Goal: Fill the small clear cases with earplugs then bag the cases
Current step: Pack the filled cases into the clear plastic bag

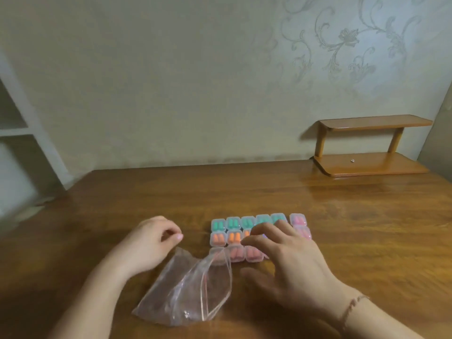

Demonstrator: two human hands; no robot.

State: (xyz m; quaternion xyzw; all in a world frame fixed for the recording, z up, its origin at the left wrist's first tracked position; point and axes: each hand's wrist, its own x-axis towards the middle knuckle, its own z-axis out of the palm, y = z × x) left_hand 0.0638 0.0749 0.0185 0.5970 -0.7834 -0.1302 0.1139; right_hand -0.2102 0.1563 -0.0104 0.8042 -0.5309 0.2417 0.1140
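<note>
Bagging appears to be the step in hand: in the head view, the only one, the cases [259, 234] sit closed and filled on the table [342, 228], set edge to edge in three rows, green earplugs in the far row, orange in the middle, reddish-pink in the near row, and two pink ones stacked at the right end; no loose earplugs are visible. Right hand [281, 255] hovers over the middle of the block with fingers spread wide and gently bent, holding nothing that I can see; whether the fingertips touch the lids cannot be told. Left hand [151, 241] is curled, finger and thumb pinched at the bag's upper lip, seemingly holding the mouth up. Bag [188, 292] lies just left of and in front of the block, its long axis running diagonally from near-left to far-right, mouth pointing at the near-row cases and overlapping the leftmost one; it looks empty apart from a small speck near its closed bottom. Rows of the block run left to right, parallel to the table's near edge. Next move, by judgement: right hand gathers a case or several from the near row and slides them into the mouth while the left keeps the lip lifted; thin film may collapse and block entry
</note>
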